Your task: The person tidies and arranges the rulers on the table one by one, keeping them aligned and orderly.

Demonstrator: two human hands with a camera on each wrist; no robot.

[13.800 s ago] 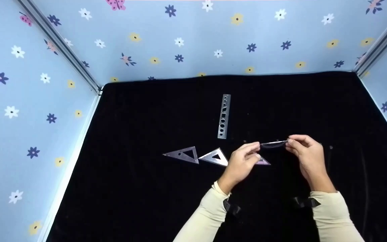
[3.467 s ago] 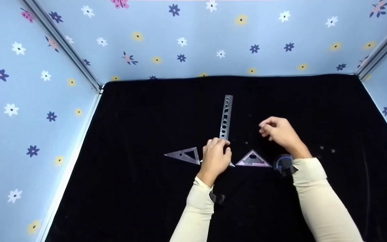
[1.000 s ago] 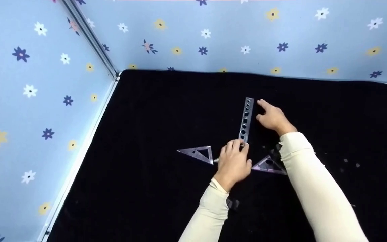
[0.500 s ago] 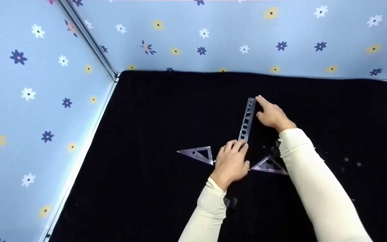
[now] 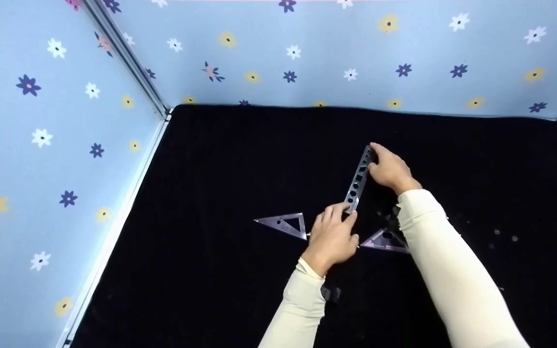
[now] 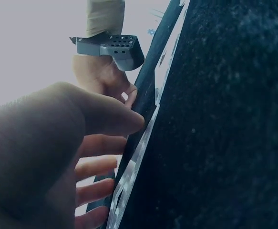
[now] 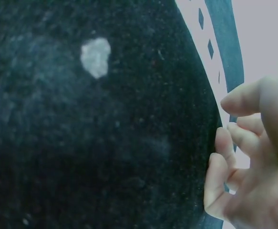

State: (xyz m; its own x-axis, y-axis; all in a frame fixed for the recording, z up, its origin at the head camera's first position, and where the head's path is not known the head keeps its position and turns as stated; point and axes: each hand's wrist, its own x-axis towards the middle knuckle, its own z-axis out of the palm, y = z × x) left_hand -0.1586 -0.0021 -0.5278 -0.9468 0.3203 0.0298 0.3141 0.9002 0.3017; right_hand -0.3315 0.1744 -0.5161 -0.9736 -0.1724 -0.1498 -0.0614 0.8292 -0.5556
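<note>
My right hand pinches the far end of a clear ruler with a row of cut-out shapes. In the right wrist view its thumb lies at the pale strip's edge. The ruler slants toward my left hand, whose spread, relaxed fingers are right at its near end. A second set square lies mostly hidden beneath that hand. To the left lies a clear set square, and to the right a pinkish set square, partly covered by my right sleeve.
A black cloth covers the surface. Blue flowered walls stand behind and at the left, joined by a metal corner post. Small pale specks dot the cloth at the right.
Earlier both hands held the dark curved piece, which then lay by the right sleeve. My right hand has since reached the ruler's far end and gripped it; the ruler has swung rightward.
</note>
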